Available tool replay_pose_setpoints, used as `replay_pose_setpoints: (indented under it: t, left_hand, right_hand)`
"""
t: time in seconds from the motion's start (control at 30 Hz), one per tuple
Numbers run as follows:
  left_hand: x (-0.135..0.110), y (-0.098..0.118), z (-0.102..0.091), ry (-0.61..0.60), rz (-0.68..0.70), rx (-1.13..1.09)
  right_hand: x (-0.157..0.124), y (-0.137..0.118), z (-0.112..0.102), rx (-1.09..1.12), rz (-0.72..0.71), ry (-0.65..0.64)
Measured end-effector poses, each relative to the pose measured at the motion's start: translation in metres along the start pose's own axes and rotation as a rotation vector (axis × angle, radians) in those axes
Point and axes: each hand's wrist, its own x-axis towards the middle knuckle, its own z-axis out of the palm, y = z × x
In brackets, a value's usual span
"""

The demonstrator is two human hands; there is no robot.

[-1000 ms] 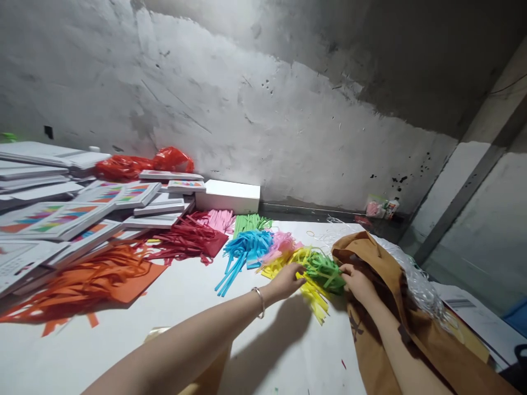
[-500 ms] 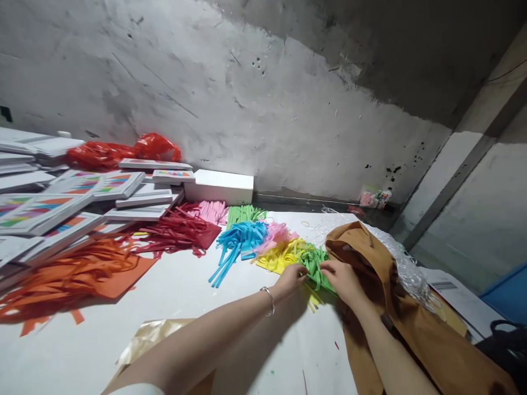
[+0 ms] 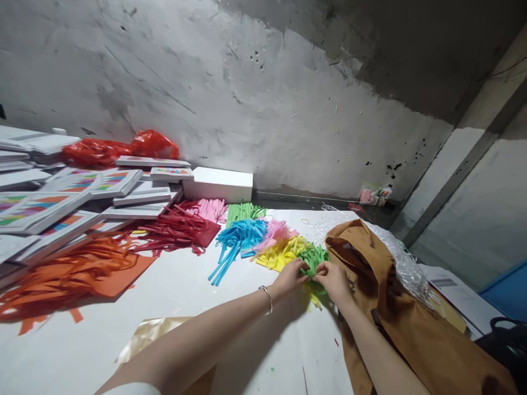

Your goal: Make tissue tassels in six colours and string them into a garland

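Both my hands meet at a bunch of green paper fringe on the white-covered table. My left hand, with a silver bangle at the wrist, pinches its left side. Fingers of my right hand are closed on the fringe's near right edge. Yellow fringe lies just left of the green, and some yellow strips poke out below my hands. Beyond it sit a pink fringe and a blue fringe. My fingers partly hide the green strips.
Brown cloth lies close on the right, with white string behind it. Dark red fringe, orange fringe and stacked flat boxes fill the left. A white box stands against the wall.
My right hand has moved slightly left and down, closer to my left hand, closing on the green fringe. The left hand stays at nearly the same place.
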Motion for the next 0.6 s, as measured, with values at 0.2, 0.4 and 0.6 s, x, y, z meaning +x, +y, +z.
replay_pose_setpoints:
  t: [0.2,0.4,0.6]
  left_hand:
    - [0.003,-0.003,0.005,0.046,0.017,-0.016]
    - [0.006,-0.011,0.01,0.019,0.015,-0.005]
    - [0.002,-0.011,0.012,-0.009,0.015,0.015]
  right_hand:
    - [-0.001,0.002,0.001,-0.007,-0.09,0.085]
    - [-0.008,-0.002,-0.001,-0.086,-0.336,0.072]
    - [-0.002,-0.001,-0.004,-0.23,-0.315,0.089]
